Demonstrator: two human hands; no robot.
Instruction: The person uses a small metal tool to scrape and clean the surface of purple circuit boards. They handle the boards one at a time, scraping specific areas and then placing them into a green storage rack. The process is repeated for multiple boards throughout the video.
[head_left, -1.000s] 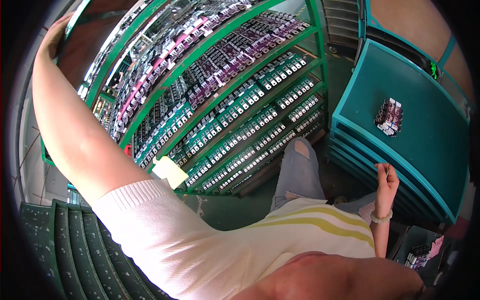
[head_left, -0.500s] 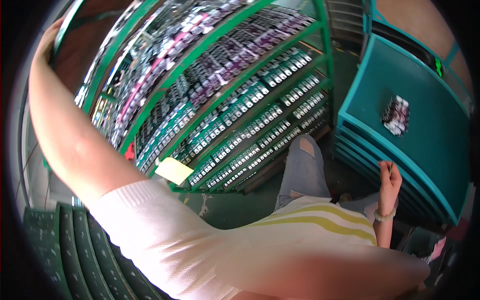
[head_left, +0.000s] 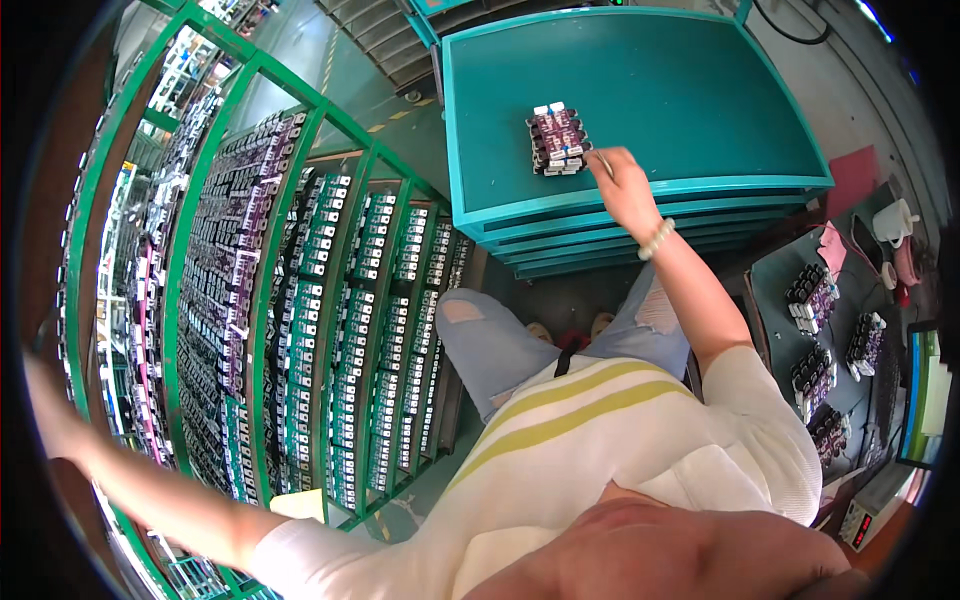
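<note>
Right hand (head_left: 624,184) pinches a thin item (head_left: 604,162) beside circuit boards (head_left: 558,138), apparently stacked flat on the worktop (head_left: 680,90) for stability; grip of the blurred left hand (head_left: 56,412) cannot be determined.

Upper centre, the right hand (head_left: 628,192) pinches a small, thin object (head_left: 604,163) just beside a stack of purple circuit boards (head_left: 558,138) on a teal, flat-topped table (head_left: 680,90). At the left edge, the blurred left hand (head_left: 55,415) is near a green metal rack (head_left: 222,38).

No legible words or numbers.
</note>
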